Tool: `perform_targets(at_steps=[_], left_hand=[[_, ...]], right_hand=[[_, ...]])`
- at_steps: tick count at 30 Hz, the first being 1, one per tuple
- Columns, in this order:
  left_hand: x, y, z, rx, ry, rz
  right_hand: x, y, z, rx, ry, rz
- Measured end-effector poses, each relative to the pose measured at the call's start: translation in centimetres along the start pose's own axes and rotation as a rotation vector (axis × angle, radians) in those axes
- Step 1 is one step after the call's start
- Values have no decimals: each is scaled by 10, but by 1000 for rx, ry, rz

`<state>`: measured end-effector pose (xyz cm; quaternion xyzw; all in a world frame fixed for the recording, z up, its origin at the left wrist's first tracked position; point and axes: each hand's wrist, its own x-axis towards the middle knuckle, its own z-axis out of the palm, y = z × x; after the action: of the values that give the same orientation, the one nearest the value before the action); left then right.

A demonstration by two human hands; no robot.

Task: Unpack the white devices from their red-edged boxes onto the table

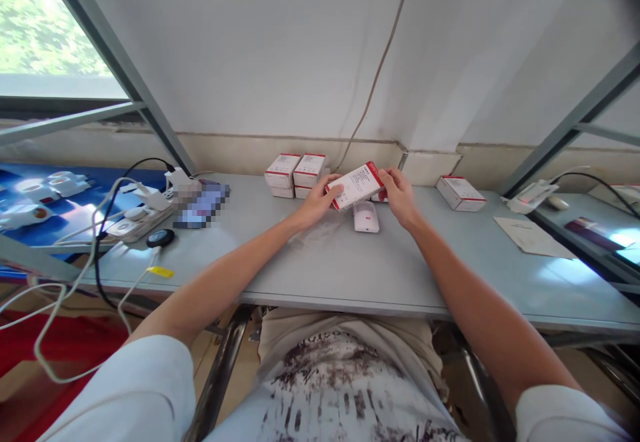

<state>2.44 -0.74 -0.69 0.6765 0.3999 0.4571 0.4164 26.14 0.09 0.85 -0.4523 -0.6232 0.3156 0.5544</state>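
Beyond the grip, against the wall, stands a stack of white boxes (296,174) with red edges. Just below the grip a small white device (366,217) lies flat on the grey table (350,269). Right of the grip, apart from it, sits another single box (461,193), and farther right a paper sheet (531,237). Well left of the grip lie a white power strip (137,219) with cables and a black round puck (161,237).

Grey table (350,275) against white wall (280,49); daylit window (45,35) at left.
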Motion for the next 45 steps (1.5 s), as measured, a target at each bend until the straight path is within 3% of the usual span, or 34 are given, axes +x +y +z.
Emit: perform_targets(at_steps=[6, 9, 14, 18, 23, 26, 33, 38, 45], left_hand=[[-10, 4, 0, 287, 33, 301], [-12, 6, -3, 377, 32, 387], [-13, 9, -9, 483, 49, 430], [-13, 7, -14, 485, 67, 459], [-14, 4, -16, 466, 77, 448], [-15, 5, -15, 476, 67, 492], [-18, 9, -14, 488, 133, 509], [-17, 8, -15, 519, 180, 481], [-18, 8, -19, 540, 232, 472]], right_hand=[[0, 1, 4, 84, 4, -40], [-1, 3, 7, 117, -5, -42], [-1, 6, 9, 188, -7, -17], [6, 11, 3, 256, 85, 58], [13, 14, -11, -5, 202, -168], [11, 12, -11, -40, 96, -203], [3, 0, -9, 229, -67, -76], [3, -2, -13, 306, -69, -39], [3, -1, -10, 62, -52, -132]])
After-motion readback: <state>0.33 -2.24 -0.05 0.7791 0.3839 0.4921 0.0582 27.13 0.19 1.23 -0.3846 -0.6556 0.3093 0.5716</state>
